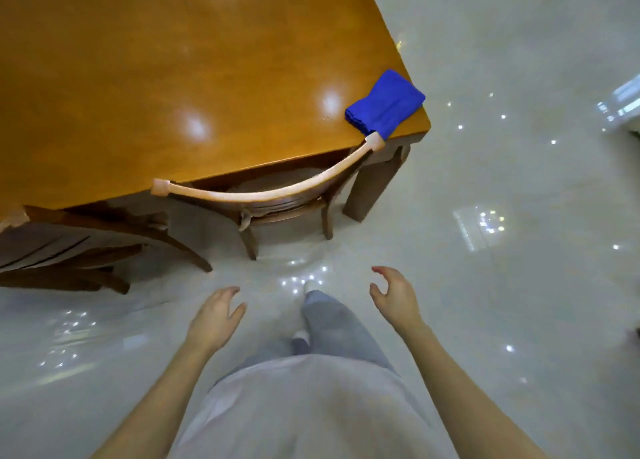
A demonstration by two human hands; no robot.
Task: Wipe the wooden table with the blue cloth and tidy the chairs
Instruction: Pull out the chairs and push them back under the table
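Observation:
A folded blue cloth (386, 103) lies on the near right corner of the glossy wooden table (166, 77). A wooden chair (273, 195) with a curved pale top rail is pushed under the table's near edge, just left of the cloth. A second chair (69, 247) stands at the left, its seat partly under the table. My left hand (216, 316) and my right hand (394, 294) hover over the floor in front of the table, both empty with loosely curled fingers, well short of the chairs and the cloth.
Shiny pale tiled floor (502, 268) stretches to the right of and in front of the table. A table leg (372, 181) stands under the near right corner. My legs (329, 323) in grey trousers are below the hands.

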